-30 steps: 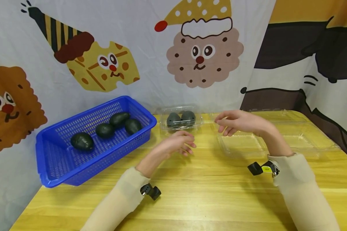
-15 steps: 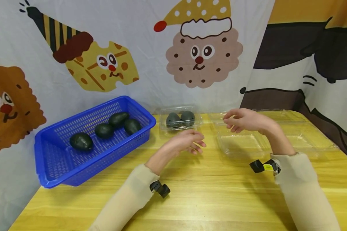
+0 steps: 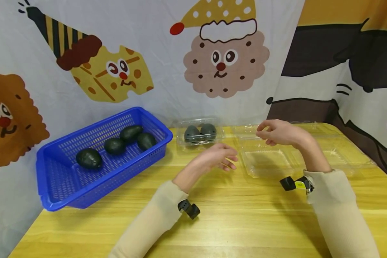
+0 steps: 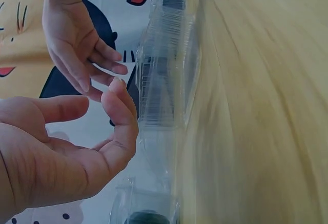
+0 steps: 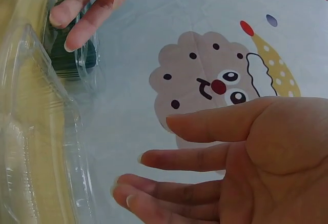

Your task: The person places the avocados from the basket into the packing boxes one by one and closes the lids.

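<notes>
My left hand (image 3: 215, 157) hovers over the middle of the table, fingers loosely bent and holding nothing. To its right my right hand (image 3: 282, 132) is raised over open clear plastic containers (image 3: 267, 163), also holding nothing. In the right wrist view the right hand's fingers (image 5: 189, 157) are spread and relaxed. Behind the left hand stands a closed clear clamshell box (image 3: 200, 141) with two dark avocados (image 3: 208, 132) inside. Both hands appear in the left wrist view, the left one (image 4: 77, 152) with a gap between thumb and fingers.
A blue plastic basket (image 3: 116, 182) stands at the left with several dark green avocados (image 3: 89, 158) in it. A cartoon-printed cloth (image 3: 167, 71) hangs right behind the wooden table (image 3: 238, 222). The clear containers fill the table's back right.
My left hand has moved to the right, away from the basket. My right hand has shifted slightly right and back. The avocados and containers stay put.
</notes>
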`<state>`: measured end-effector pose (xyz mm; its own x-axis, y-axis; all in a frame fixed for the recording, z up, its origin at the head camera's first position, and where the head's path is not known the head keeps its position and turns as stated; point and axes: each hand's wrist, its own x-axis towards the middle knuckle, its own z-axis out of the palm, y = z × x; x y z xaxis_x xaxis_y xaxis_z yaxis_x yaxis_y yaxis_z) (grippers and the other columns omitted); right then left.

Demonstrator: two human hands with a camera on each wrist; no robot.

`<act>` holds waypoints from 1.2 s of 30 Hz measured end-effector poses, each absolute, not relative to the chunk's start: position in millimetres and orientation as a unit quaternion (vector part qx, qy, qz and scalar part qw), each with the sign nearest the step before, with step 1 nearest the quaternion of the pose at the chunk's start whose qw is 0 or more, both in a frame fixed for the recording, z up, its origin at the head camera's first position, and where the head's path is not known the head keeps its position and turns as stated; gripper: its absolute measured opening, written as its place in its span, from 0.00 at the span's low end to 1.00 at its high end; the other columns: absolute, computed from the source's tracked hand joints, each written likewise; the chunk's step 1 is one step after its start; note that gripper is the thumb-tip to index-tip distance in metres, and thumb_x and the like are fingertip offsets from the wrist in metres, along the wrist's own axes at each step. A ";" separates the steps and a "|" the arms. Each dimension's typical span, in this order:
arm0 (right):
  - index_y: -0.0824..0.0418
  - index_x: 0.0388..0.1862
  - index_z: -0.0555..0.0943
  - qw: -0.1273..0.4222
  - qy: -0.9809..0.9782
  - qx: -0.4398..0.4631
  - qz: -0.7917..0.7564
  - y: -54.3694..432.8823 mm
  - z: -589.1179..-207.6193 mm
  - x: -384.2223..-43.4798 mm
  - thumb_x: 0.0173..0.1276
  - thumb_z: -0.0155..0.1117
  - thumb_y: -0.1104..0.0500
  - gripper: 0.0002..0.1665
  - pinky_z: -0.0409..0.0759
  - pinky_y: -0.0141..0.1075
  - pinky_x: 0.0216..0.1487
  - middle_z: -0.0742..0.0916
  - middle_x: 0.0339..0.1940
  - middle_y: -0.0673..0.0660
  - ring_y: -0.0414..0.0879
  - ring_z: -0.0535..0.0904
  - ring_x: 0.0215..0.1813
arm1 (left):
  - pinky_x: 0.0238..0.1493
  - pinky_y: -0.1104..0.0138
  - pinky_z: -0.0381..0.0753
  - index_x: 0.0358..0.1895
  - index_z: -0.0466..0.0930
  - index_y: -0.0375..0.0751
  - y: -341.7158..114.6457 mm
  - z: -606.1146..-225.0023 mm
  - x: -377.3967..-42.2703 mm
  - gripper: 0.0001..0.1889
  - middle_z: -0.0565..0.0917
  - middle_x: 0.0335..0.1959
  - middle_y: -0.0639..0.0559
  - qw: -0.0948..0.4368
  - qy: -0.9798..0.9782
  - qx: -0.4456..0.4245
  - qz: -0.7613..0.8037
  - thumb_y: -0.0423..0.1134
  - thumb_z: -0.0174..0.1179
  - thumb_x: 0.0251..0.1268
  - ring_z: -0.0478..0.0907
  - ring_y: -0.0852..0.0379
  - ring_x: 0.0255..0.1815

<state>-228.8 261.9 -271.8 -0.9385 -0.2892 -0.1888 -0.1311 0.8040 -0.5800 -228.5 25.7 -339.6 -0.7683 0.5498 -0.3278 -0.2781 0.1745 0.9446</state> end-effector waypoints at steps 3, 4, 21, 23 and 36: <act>0.74 0.63 0.71 0.140 0.944 -0.108 -0.278 266.2 -272.6 -230.1 0.80 0.54 0.54 0.26 0.82 0.52 0.50 0.79 0.57 0.74 0.61 0.83 0.49 | 0.30 0.69 0.81 0.65 0.69 0.28 30.2 -340.0 -229.9 0.20 0.78 0.56 0.34 0.327 0.692 0.091 0.637 0.36 0.54 0.78 0.82 0.53 0.31; 0.75 0.63 0.71 0.142 0.945 -0.106 -0.274 268.1 -272.8 -230.6 0.80 0.54 0.53 0.27 0.81 0.54 0.52 0.78 0.59 0.75 0.64 0.82 0.51 | 0.31 0.69 0.81 0.66 0.69 0.28 31.6 -340.0 -230.2 0.21 0.78 0.57 0.34 0.328 0.692 0.090 0.637 0.36 0.54 0.78 0.82 0.53 0.31; 0.77 0.68 0.66 0.160 0.944 -0.069 -0.280 294.4 -278.1 -236.4 0.81 0.52 0.53 0.31 0.74 0.63 0.60 0.70 0.65 0.79 0.74 0.76 0.60 | 0.21 0.72 0.75 0.63 0.67 0.26 61.2 -354.5 -239.0 0.19 0.81 0.34 0.44 0.325 0.717 0.075 0.613 0.34 0.54 0.78 0.78 0.55 0.21; 0.77 0.68 0.65 0.159 0.944 -0.066 -0.280 295.6 -278.2 -236.9 0.81 0.51 0.53 0.30 0.74 0.63 0.60 0.70 0.66 0.79 0.74 0.76 0.59 | 0.20 0.72 0.75 0.60 0.70 0.26 62.3 -355.5 -239.8 0.16 0.80 0.31 0.45 0.323 0.721 0.078 0.608 0.33 0.54 0.78 0.77 0.56 0.20; 0.82 0.67 0.62 0.157 0.956 -0.035 -0.245 307.9 -283.7 -243.7 0.80 0.51 0.57 0.31 0.74 0.63 0.58 0.65 0.67 0.83 0.75 0.76 0.58 | 0.20 0.73 0.76 0.49 0.80 0.27 66.6 -364.0 -240.8 0.08 0.81 0.29 0.45 0.298 0.734 0.080 0.605 0.29 0.55 0.75 0.76 0.58 0.18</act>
